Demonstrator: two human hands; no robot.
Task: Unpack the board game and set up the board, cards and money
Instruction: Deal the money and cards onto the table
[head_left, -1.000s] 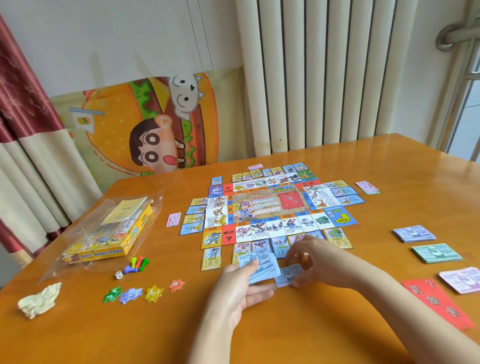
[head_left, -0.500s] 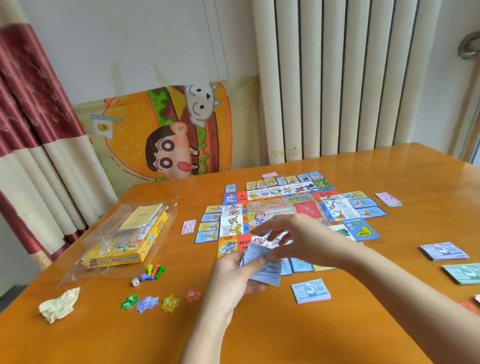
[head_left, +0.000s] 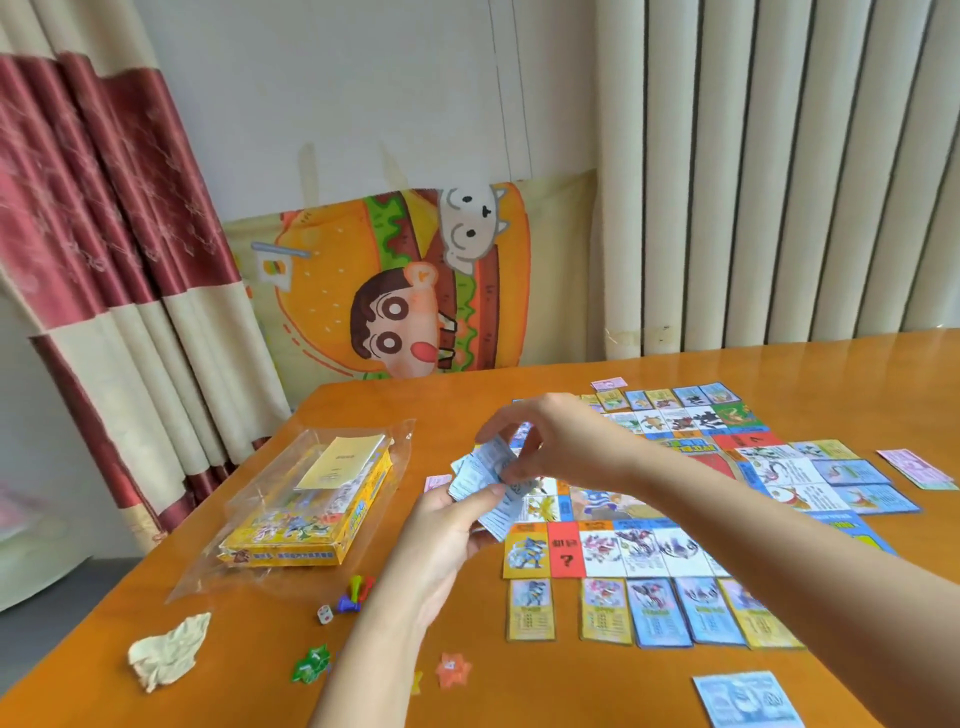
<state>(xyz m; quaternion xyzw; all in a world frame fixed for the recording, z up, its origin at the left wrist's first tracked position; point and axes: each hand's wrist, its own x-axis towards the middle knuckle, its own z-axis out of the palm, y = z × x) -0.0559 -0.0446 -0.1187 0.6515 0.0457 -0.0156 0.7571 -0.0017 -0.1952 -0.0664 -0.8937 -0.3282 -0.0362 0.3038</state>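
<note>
Gripping fanned thin blue paper notes (head_left: 475, 480), left hand (head_left: 441, 540); right hand (head_left: 561, 441) pinching top note (head_left: 494, 456); glossy wooden table (head_left: 540, 696) beneath.

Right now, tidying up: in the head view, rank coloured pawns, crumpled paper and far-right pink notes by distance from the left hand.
From the left hand holding blue notes:
1. Coloured pawns, close on its left.
2. Crumpled paper, front left.
3. Pink notes, far right.

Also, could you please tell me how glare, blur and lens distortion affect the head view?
Head view: soft light; pale glare on the table along its far edge and the plastic bag; the wide-angle lens tilts the curtain at the left edge; the left hand, right hand and the blue notes they hold look motion-smeared; print on the cards is unreadable.
</note>
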